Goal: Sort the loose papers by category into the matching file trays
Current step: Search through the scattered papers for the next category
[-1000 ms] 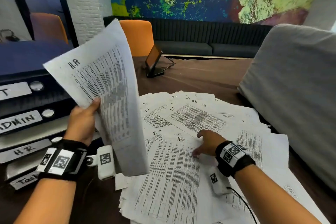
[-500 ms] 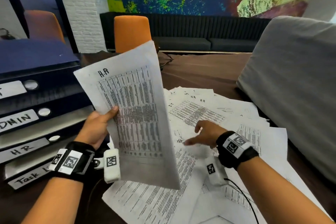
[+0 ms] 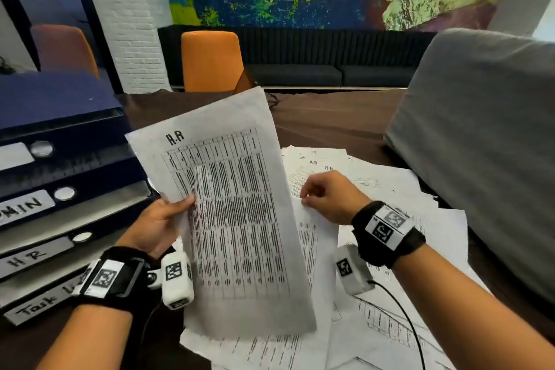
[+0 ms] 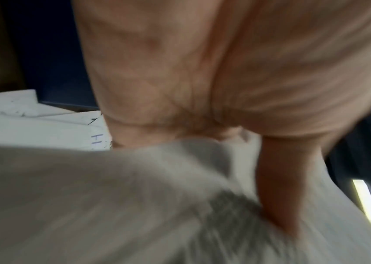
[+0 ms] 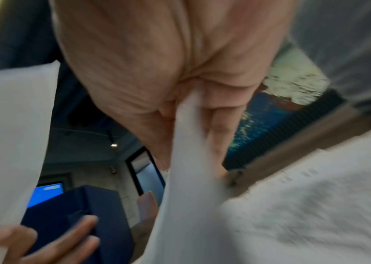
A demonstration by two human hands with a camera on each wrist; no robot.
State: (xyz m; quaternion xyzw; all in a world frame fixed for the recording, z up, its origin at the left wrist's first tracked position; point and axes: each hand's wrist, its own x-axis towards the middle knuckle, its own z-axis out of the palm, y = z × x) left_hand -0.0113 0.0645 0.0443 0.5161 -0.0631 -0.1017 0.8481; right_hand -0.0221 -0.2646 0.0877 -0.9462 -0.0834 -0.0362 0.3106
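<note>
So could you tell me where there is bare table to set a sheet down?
Bare table lies beyond the loose papers, between the orange chair and grey cushion. Directly ahead is crowded with papers.

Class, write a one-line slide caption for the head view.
Left hand holds an H.R sheet while right hand pinches another sheet.
</note>
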